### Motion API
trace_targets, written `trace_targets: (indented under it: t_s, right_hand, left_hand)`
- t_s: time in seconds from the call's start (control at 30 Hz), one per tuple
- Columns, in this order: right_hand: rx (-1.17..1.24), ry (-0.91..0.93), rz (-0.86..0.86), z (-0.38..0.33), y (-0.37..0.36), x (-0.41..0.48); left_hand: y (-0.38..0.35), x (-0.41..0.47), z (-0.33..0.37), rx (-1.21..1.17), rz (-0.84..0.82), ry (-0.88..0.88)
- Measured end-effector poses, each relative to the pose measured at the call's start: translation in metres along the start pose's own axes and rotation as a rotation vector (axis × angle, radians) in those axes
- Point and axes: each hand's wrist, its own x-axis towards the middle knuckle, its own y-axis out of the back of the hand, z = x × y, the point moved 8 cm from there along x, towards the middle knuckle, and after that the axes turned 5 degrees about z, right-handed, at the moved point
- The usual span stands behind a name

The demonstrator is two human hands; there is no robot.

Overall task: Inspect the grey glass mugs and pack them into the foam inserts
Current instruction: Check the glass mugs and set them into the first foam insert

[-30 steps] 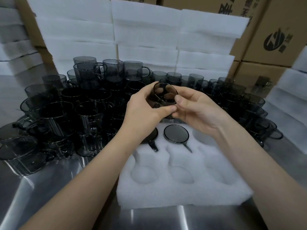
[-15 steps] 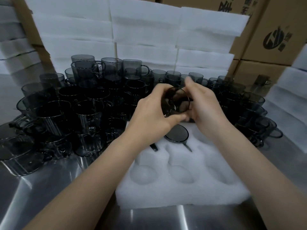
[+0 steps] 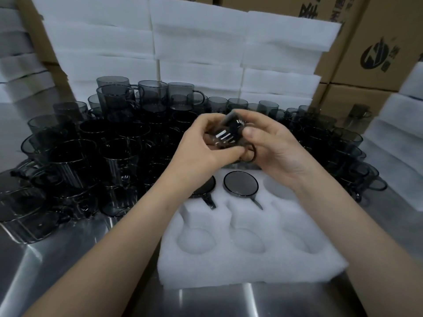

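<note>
I hold one grey glass mug (image 3: 229, 133) tilted in the air above the back of the white foam insert (image 3: 247, 255). My left hand (image 3: 203, 145) grips its left side, and my right hand (image 3: 274, 147) grips its right side, a finger by the handle. Two mugs sit upside down in the insert's back row: one (image 3: 240, 184) in the middle pocket, the other (image 3: 204, 188) partly hidden under my left wrist. The back right pocket (image 3: 278, 186) and the three front pockets hold nothing.
A crowd of grey glass mugs (image 3: 119, 143) covers the steel table (image 3: 57, 266) to the left and behind, and more mugs (image 3: 343, 152) stand on the right. Stacked foam sheets (image 3: 199, 53) rise at the back, cardboard boxes (image 3: 375, 53) at the right.
The mug has been turned in both hands: its round end faced me before, now its side faces me with bright reflections. My hands stay above the insert's back row.
</note>
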Motion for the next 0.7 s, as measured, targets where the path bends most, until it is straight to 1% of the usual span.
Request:
trace_targets:
  t_s: [0.1,0.17,0.3,0.37,0.47,0.53,0.6,0.7]
  right_hand:
    - [-0.158,0.025,0.058,0.001,0.002,-0.002]
    - [-0.257,0.063,0.095,-0.003,0.002,-0.004]
    - [-0.405,0.132,0.24,-0.012,0.007,-0.005]
    - [-0.419,0.134,0.299,-0.013,0.009,-0.006]
    - [-0.284,0.066,0.363,-0.01,0.015,-0.006]
    - [-0.171,-0.012,0.309,-0.004,0.013,-0.004]
    - [-0.067,-0.082,0.205,0.001,0.007,-0.003]
    - [0.094,-0.104,0.04,0.0,-0.004,-0.004]
  left_hand:
    - [-0.005,-0.002,-0.001,0.079,-0.076,-0.017]
    - [-0.005,-0.002,0.001,0.155,-0.081,-0.039]
    - [-0.009,-0.004,0.006,0.305,-0.097,-0.098]
    - [-0.01,-0.005,0.008,0.309,-0.102,-0.112]
    - [-0.012,-0.006,0.009,0.253,-0.119,-0.121]
    - [-0.011,-0.006,0.008,0.153,-0.115,-0.088]
    - [-0.009,-0.005,0.006,0.064,-0.098,-0.059]
    - [-0.004,-0.003,0.004,-0.009,-0.064,-0.055]
